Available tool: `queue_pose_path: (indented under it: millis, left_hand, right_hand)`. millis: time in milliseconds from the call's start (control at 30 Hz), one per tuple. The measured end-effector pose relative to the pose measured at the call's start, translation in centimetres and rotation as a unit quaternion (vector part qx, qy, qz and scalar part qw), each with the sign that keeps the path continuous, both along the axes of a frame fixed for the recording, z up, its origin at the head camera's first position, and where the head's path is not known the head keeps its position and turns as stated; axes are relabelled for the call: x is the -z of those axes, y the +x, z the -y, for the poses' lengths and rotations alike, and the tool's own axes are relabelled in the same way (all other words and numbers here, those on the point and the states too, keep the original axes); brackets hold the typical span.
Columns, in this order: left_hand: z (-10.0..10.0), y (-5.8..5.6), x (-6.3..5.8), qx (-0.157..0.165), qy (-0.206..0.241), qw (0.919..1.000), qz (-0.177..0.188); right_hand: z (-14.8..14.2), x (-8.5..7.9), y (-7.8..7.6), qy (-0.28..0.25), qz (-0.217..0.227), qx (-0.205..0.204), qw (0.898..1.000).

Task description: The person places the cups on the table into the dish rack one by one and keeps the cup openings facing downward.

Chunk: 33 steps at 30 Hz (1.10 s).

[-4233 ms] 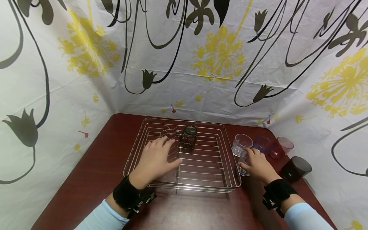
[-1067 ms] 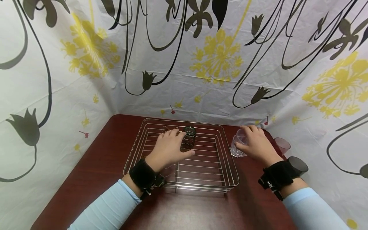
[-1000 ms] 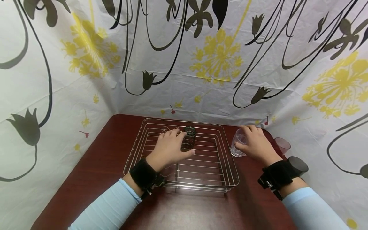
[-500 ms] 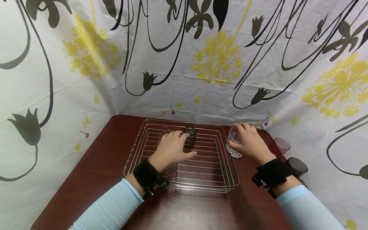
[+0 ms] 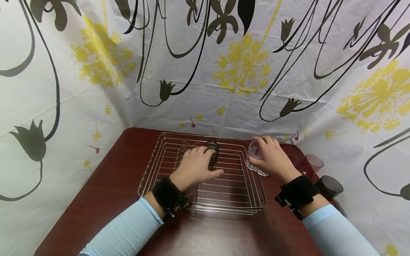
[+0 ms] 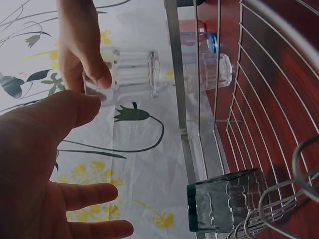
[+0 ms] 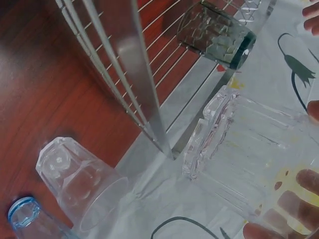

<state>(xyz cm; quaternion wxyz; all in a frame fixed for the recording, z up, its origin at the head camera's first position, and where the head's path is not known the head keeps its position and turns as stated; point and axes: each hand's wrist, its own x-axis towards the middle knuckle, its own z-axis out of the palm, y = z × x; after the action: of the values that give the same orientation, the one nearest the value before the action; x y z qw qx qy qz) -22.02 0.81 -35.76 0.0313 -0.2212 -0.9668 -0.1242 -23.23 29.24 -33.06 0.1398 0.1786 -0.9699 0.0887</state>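
My right hand (image 5: 272, 158) grips a clear tumbler (image 5: 253, 160) near its rim, fingers on one side and thumb on the other. The tumbler overlaps the right edge of the wire dish rack (image 5: 224, 207) in the head view; its thick fluted base (image 7: 209, 132) points toward the rack in the right wrist view. Over the rack, my left hand (image 5: 196, 167) is spread with nothing in it, its fingers partly covering a dark green glass (image 5: 213, 145). That glass (image 6: 227, 201) stands inside the rack, as the left wrist view shows.
Another clear tumbler (image 7: 82, 181) and a blue-tinted glass (image 7: 37, 221) stand beside the rack. Further right are a pink glass (image 5: 314, 161) and a dark grey one (image 5: 330, 186). The patterned cloth (image 5: 192, 106) rises behind the red-brown table (image 5: 105, 177).
My right hand has raised the clear tumbler from the table and carried it left to the rack's right edge. My left hand has drifted right, over the dark green glass.
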Motion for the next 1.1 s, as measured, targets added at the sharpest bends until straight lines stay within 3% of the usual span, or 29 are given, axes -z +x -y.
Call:
queue_pose_path:
  millis: [333,833,1100]
  left_hand:
    - [-1.0,-0.1,-0.2,0.008,-0.007,0.9999,-0.012]
    - [-2.3,0.2,-0.3,0.017,-0.013,0.9997,0.009]
    - [-2.8,0.2,-0.3,0.009,-0.029,0.9995,-0.001]
  right_hand:
    - [1.3,-0.1,0.3,-0.002,0.005,0.001,1.000]
    - [3.1,-1.0,0.5,0.002,0.006,-0.012,1.000]
    - [3.8,-1.3,0.6,0.002,0.006,-0.022,1.000]
